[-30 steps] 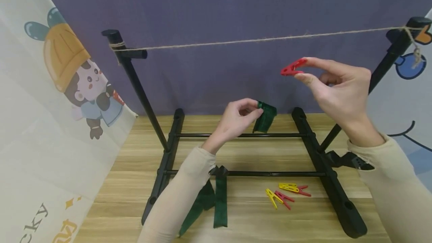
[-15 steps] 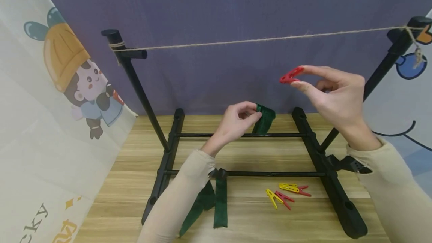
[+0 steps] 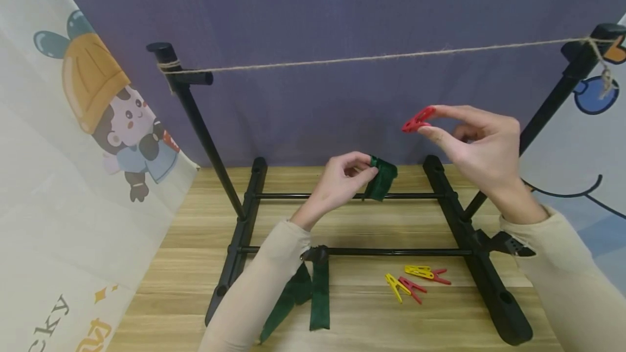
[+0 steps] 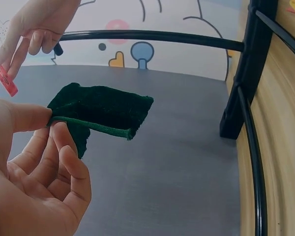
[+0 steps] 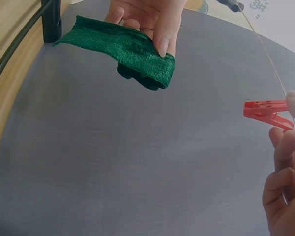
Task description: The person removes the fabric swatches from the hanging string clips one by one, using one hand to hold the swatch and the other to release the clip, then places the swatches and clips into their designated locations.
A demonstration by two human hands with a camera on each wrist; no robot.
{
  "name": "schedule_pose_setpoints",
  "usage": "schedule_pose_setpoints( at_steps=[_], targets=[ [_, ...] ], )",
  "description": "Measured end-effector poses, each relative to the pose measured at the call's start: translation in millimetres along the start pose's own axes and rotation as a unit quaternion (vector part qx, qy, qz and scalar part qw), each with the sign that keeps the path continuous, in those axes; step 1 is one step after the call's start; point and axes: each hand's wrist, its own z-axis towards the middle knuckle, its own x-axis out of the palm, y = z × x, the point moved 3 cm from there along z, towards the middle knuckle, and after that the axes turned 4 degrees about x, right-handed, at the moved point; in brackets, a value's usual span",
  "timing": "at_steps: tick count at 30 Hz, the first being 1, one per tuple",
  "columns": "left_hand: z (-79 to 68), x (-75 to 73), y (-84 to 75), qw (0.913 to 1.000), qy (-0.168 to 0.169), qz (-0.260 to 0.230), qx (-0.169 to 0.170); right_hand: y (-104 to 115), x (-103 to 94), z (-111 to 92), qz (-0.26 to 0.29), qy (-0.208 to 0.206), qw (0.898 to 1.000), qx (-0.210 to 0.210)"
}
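My left hand (image 3: 340, 182) pinches a strip of dark green velvety cloth (image 3: 382, 179) between thumb and fingers. The cloth is folded over and hangs from the fingertips, its fold plain in the left wrist view, where the cloth (image 4: 105, 110) juts out from the pinch. Higher and to the right, my right hand (image 3: 481, 148) holds a red clothespin (image 3: 417, 120) by its handles between thumb and forefinger. In the right wrist view the clothespin (image 5: 268, 113) points toward the left, apart from the cloth (image 5: 123, 49). Both hands are below a twine line (image 3: 332, 61).
The twine runs between two black posts (image 3: 200, 124) of a frame with crossbars (image 3: 401, 252) on a wooden surface (image 3: 362, 308). Yellow and red clothespins (image 3: 415, 281) lie at the front. More green strips (image 3: 320, 292) lie near my left forearm. A purple-grey backdrop (image 3: 293, 10) stands behind.
My right hand has come down and slightly left with the red clothespin, which tilts more. My left hand has sunk a little with the green cloth.
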Motion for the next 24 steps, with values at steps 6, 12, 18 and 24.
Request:
schedule_pose_setpoints(
  at_steps=[6,12,18,24],
  targets=[
    [-4.5,1.1,6.1,0.9998,0.011,-0.015,-0.006,-8,3.4,-4,0.015,0.009,1.0,0.0],
    [-10.2,4.2,12.2,0.9998,0.011,-0.013,-0.008,-13,4.8,-10,0.007,0.015,1.0,0.011],
    [-15.1,9.7,17.6,0.9998,0.013,-0.003,-0.013,-14,6.8,-16,0.005,0.016,1.0,0.021],
    [-22.5,15.7,18.4,0.9996,0.028,-0.004,-0.009,-15,10.2,-20,0.007,0.02,1.0,0.017]
  ],
)
